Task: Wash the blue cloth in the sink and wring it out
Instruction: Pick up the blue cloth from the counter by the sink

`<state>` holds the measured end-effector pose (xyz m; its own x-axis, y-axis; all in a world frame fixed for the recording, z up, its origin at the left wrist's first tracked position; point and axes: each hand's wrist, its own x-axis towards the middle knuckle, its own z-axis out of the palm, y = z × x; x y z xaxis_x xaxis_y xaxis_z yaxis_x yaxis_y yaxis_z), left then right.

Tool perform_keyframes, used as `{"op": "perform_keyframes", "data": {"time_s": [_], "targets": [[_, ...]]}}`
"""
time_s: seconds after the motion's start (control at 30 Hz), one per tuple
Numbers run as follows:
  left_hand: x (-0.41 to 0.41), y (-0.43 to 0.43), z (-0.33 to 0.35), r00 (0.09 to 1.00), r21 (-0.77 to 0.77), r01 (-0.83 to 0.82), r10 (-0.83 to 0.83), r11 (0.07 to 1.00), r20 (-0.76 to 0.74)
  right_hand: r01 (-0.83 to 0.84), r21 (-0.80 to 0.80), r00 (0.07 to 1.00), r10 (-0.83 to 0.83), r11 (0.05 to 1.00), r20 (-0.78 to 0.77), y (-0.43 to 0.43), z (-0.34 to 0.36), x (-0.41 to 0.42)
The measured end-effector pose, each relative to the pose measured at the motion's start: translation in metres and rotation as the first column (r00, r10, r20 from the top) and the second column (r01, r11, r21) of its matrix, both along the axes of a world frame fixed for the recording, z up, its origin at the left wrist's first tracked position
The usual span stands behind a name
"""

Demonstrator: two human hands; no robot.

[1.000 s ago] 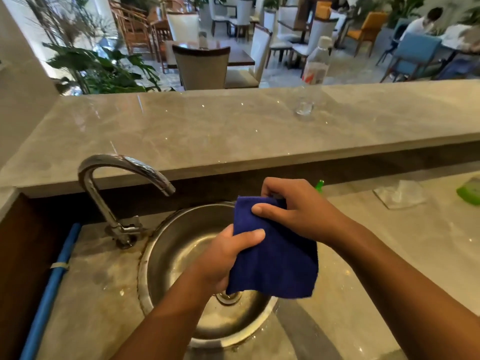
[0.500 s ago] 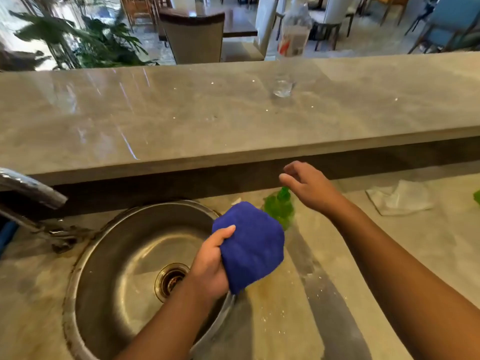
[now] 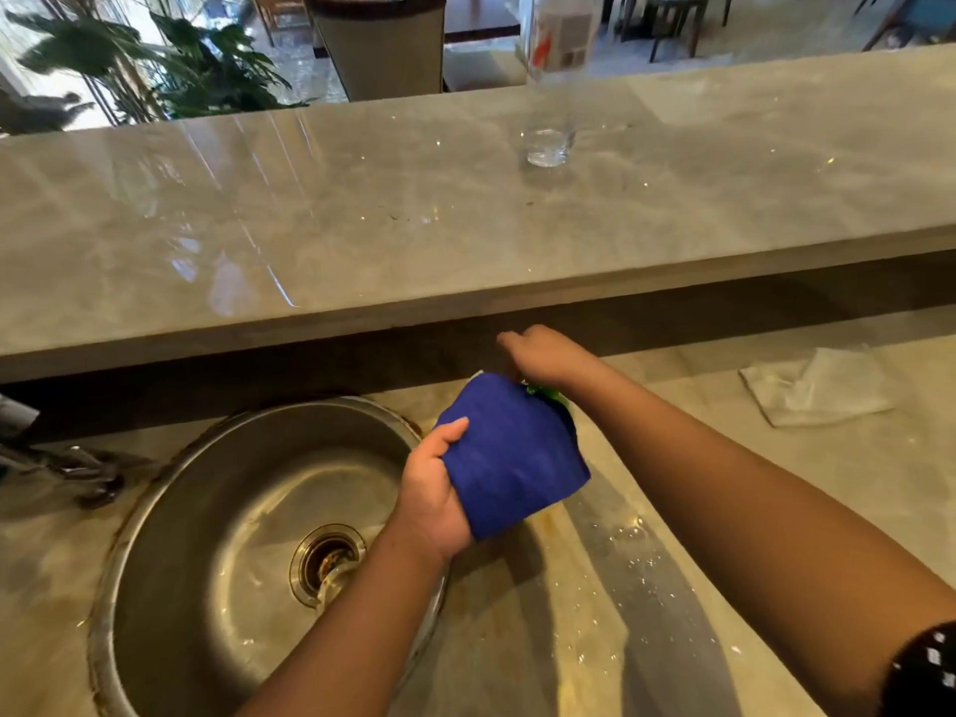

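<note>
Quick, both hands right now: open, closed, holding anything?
Left hand: holding the blue cloth.
Right hand: cannot tell; above a green object, fingers partly hidden.

I can read no text from here. The only printed surface is the label [image 3: 564, 36] on the clear bottle [image 3: 551, 111] standing at the far side of the raised worktop [image 3: 362, 214]. It is too blurred: an orange-red mark and a dark square patch, with no letters or numbers I can make out. The white marks on the dark sleeve [image 3: 926, 670] at near right are too small to tell.
</note>
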<state>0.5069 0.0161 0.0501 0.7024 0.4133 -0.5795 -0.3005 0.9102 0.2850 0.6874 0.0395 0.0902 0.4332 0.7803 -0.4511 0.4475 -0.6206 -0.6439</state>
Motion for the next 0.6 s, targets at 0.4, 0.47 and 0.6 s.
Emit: {"op": "perform_keyframes", "data": {"time_s": [0.4, 0.47, 0.6], "targets": [[0.007, -0.008, 0.000, 0.999, -0.018, -0.042, 0.043, 0.999, 0.028, -0.040, -0.006, 0.994, 0.040, 0.999, 0.100, -0.007, -0.010, -0.001], [0.007, -0.009, 0.000, 0.999, -0.033, -0.048, 0.049, 0.998, 0.022, -0.035, -0.008, 0.994, 0.036, 0.999, 0.100, -0.006, -0.013, 0.000], [0.007, -0.010, 0.000, 0.998, -0.038, -0.061, 0.061, 0.997, 0.007, -0.033, -0.008, 0.995, 0.033, 0.999, 0.093, -0.004, -0.017, 0.001]]}}
